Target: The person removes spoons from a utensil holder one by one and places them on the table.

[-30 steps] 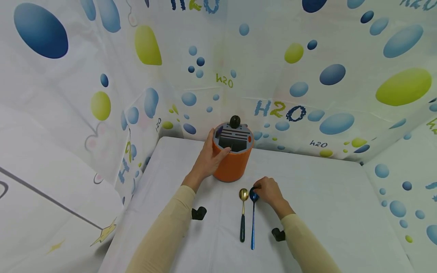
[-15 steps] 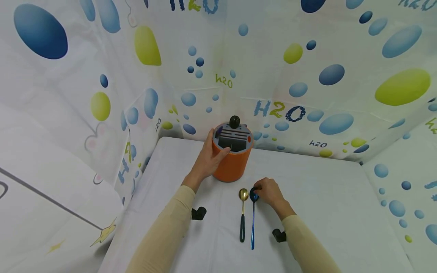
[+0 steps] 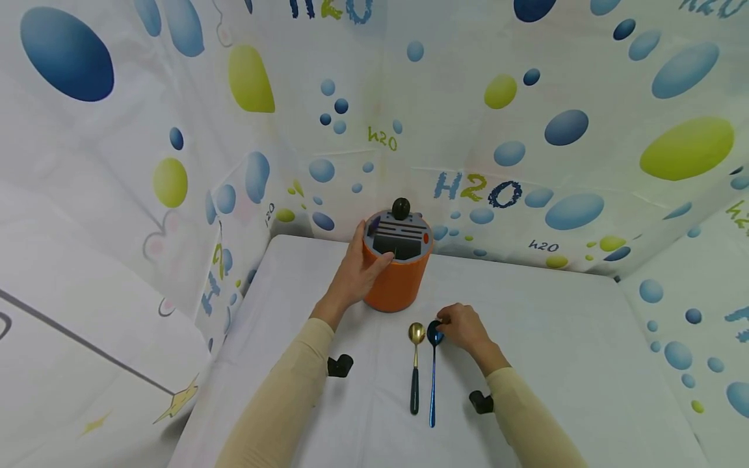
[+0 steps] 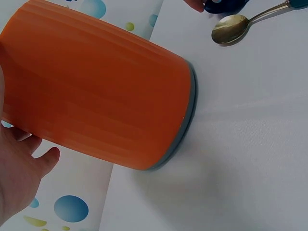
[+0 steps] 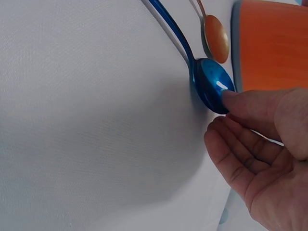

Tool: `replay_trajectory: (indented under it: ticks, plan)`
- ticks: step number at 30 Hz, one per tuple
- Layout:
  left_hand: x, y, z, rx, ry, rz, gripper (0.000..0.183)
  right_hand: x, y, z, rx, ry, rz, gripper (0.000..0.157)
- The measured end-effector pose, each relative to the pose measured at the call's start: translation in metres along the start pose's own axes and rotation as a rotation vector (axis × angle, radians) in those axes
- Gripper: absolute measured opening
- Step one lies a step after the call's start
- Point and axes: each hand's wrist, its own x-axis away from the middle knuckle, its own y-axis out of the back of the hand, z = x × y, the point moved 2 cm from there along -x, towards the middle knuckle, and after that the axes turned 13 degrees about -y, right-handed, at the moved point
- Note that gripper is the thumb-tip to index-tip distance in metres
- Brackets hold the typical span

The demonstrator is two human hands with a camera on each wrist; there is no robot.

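Observation:
An orange cylindrical utensil holder stands upright at the back of the table, its grey top cut with slots and a large opening. My left hand grips its left side, thumb over the front rim and fingers round the far side. To the right, my right hand pinches the tip of a blue spoon's bowl between thumb and fingers. The blue spoon lies along the table, handle toward me. Beside it on the left lies a gold spoon with a dark green handle, touched by neither hand.
A round dark knob sticks up at the back of the holder's top. White cloth covers the table. Behind it rises a patterned curtain with blue and green spots. Black wrist mounts show by both sleeves.
Almost nothing differs. The view has shifted very slightly; both hands keep their places on the holder and the blue spoon.

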Motion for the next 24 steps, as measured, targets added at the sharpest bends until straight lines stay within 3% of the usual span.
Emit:
replay_trajectory:
  ticks: [16, 24]
  plan:
    - [-0.001, -0.001, 0.002, 0.006, -0.027, 0.003, 0.097, 0.003, 0.008, 0.009, -0.023, -0.001, -0.007, 0.031]
    - [0.000, 0.000, 0.001, 0.006, -0.028, 0.001, 0.098, 0.005, 0.012, 0.017, -0.068, 0.058, -0.099, 0.031]
